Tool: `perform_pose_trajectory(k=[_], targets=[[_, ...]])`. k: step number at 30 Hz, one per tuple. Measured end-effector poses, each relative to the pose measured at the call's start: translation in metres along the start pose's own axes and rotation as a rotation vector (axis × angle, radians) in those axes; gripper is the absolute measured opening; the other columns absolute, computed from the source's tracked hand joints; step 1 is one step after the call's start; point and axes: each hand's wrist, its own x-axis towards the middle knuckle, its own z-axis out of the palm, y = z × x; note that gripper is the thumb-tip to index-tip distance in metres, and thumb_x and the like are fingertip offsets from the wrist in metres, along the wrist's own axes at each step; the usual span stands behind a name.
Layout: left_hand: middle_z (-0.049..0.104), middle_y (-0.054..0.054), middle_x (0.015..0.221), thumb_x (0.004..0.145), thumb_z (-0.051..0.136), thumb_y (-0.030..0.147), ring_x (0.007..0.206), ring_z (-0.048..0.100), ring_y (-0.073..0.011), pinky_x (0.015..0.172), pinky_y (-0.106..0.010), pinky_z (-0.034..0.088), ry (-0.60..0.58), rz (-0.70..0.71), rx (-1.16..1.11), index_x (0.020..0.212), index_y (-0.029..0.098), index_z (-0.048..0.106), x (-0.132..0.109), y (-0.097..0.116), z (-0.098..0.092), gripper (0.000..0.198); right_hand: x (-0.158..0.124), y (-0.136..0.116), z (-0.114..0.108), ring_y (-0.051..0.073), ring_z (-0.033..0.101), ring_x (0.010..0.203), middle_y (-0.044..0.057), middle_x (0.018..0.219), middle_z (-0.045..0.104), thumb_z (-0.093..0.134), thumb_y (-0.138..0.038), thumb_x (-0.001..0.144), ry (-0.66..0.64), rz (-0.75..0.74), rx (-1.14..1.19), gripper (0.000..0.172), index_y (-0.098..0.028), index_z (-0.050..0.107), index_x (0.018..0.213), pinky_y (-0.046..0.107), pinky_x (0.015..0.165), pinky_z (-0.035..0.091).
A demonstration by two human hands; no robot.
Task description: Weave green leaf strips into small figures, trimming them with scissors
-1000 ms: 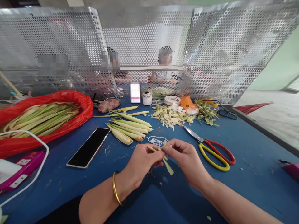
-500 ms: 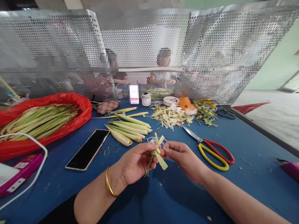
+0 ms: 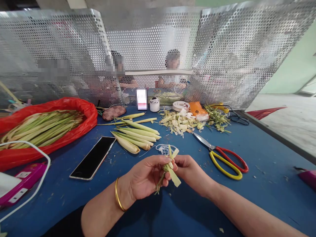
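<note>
The left hand (image 3: 150, 174) pinches a little bundle of leaf strips (image 3: 175, 179) over the near middle of the blue table (image 3: 148, 222). The right hand (image 3: 191, 171) is right beside it, but I can't tell its grip. String (image 3: 165, 149) lies just beyond, scissors (image 3: 212, 148) right, phone (image 3: 93, 158) left.

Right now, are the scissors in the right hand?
No, the scissors lie on the table, apart from the right hand.
</note>
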Motion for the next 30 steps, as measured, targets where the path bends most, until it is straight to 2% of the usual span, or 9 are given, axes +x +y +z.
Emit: perform_pose_trajectory(k=[4,9,14,19,21,23,25,27,30], targets=[[0.065,-0.002,0.064,0.075,0.064,0.01,0.046,0.061,-0.0079,0.045,-0.017,0.055,-0.002,0.026,-0.039,0.075,0.005,0.068,-0.007,0.012,-0.002,0.006,-0.001,-0.006,-0.01,0.01,0.044,0.055,-0.003,0.059,0.054,0.071,-0.042,0.077,0.116,0.018,-0.071,0.028,-0.016,0.066,0.067,0.025,0.055,0.037],[0.066,-0.003,0.067,0.075,0.066,0.013,0.046,0.06,-0.0079,0.044,-0.017,0.053,0.031,0.07,0.079,0.076,0.006,0.068,-0.005,0.013,-0.003,0.007,-0.004,-0.015,-0.012,0.013,0.058,0.075,0.0,0.073,0.064,0.071,-0.038,0.079,0.166,-0.001,0.152,0.024,-0.017,0.065,0.069,0.025,0.076,0.043],[0.066,-0.003,0.07,0.078,0.064,0.014,0.051,0.062,-0.0088,0.045,-0.017,0.052,0.145,0.175,0.196,0.075,0.009,0.069,0.005,0.006,-0.006,0.007,-0.003,-0.014,-0.016,0.013,0.064,0.065,0.001,0.072,0.067,0.074,-0.036,0.076,0.245,0.063,0.28,0.023,-0.016,0.063,0.071,0.027,0.07,0.049],[0.068,-0.002,0.073,0.077,0.065,0.014,0.052,0.062,-0.0084,0.046,-0.016,0.051,0.199,0.196,0.213,0.075,0.011,0.069,0.007,0.009,-0.006,0.006,0.0,-0.02,-0.029,0.012,0.066,0.071,0.006,0.1,0.072,0.072,-0.026,0.074,0.403,-0.067,0.441,0.016,-0.016,0.062,0.068,0.023,0.067,0.052],[0.068,-0.003,0.073,0.077,0.066,0.014,0.052,0.062,-0.0085,0.046,-0.017,0.051,0.213,0.193,0.212,0.075,0.011,0.069,0.006,0.01,-0.007,0.005,0.001,-0.025,-0.038,0.011,0.066,0.071,0.005,0.095,0.071,0.07,-0.024,0.073,0.477,-0.106,0.54,0.013,-0.017,0.06,0.067,0.023,0.067,0.053],[0.067,-0.003,0.073,0.077,0.066,0.014,0.053,0.062,-0.0087,0.047,-0.017,0.052,0.232,0.185,0.204,0.075,0.01,0.069,0.006,0.01,-0.008,0.005,0.002,-0.03,-0.051,0.011,0.063,0.067,0.001,0.078,0.067,0.069,-0.022,0.07,0.588,-0.135,0.575,0.012,-0.019,0.058,0.068,0.023,0.066,0.053],[0.067,-0.003,0.073,0.077,0.067,0.014,0.053,0.062,-0.0087,0.048,-0.017,0.052,0.258,0.177,0.196,0.075,0.01,0.069,0.007,0.01,-0.009,0.004,0.003,-0.032,-0.065,0.012,0.059,0.06,-0.002,0.064,0.057,0.066,-0.026,0.07,0.703,-0.181,0.428,0.013,-0.022,0.053,0.068,0.025,0.062,0.052],[0.068,-0.003,0.073,0.077,0.067,0.014,0.054,0.062,-0.0088,0.048,-0.017,0.052,0.283,0.179,0.197,0.076,0.011,0.069,0.009,0.01,-0.01,0.004,0.004,-0.033,-0.078,0.013,0.053,0.054,-0.003,0.059,0.05,0.061,-0.035,0.073,0.778,-0.216,0.151,0.017,-0.023,0.049,0.067,0.028,0.056,0.049],[0.069,-0.004,0.074,0.077,0.067,0.014,0.055,0.062,-0.0089,0.05,-0.017,0.052,0.309,0.188,0.215,0.077,0.011,0.07,0.01,0.01,-0.011,0.004,0.003,-0.031,-0.091,0.014,0.047,0.049,-0.002,0.055,0.048,0.062,-0.039,0.073,0.784,-0.18,-0.131,0.023,-0.023,0.049,0.063,0.028,0.049,0.042]])
